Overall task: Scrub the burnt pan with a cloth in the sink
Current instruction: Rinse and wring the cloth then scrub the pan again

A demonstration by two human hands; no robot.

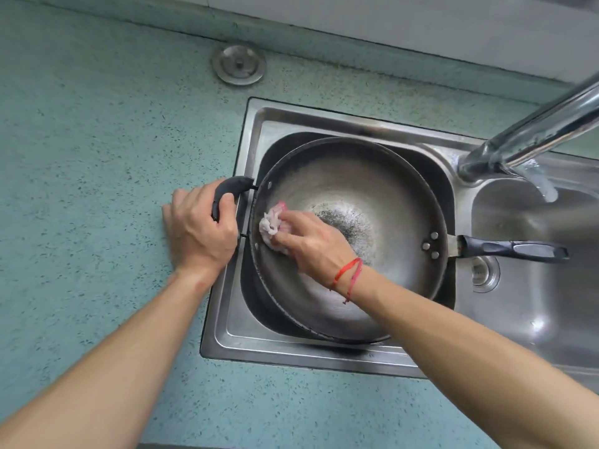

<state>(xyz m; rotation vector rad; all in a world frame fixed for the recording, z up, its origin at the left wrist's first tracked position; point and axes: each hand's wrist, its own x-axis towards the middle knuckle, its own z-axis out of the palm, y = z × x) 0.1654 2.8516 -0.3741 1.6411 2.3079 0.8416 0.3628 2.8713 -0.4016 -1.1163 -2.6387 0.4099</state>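
A large dark burnt pan (pixel 372 189) lies tilted in the left basin of a steel sink (pixel 256 345). Its long black handle (pixel 512 248) points right over the other basin. My left hand (pixel 197 230) grips the pan's small black helper handle (pixel 231 187) at the sink's left rim. My right hand (pixel 311 241), with a red string on the wrist, presses a crumpled pink-white cloth (pixel 272 223) against the pan's inner left wall. A blackened, speckled patch (pixel 346 222) marks the pan's middle.
A chrome faucet (pixel 531 134) reaches in from the upper right, and water runs from it into the right basin (pixel 534 306). A round metal drain strainer (pixel 239 64) lies on the teal speckled counter (pixel 97 157) behind the sink. A wall edge runs along the back.
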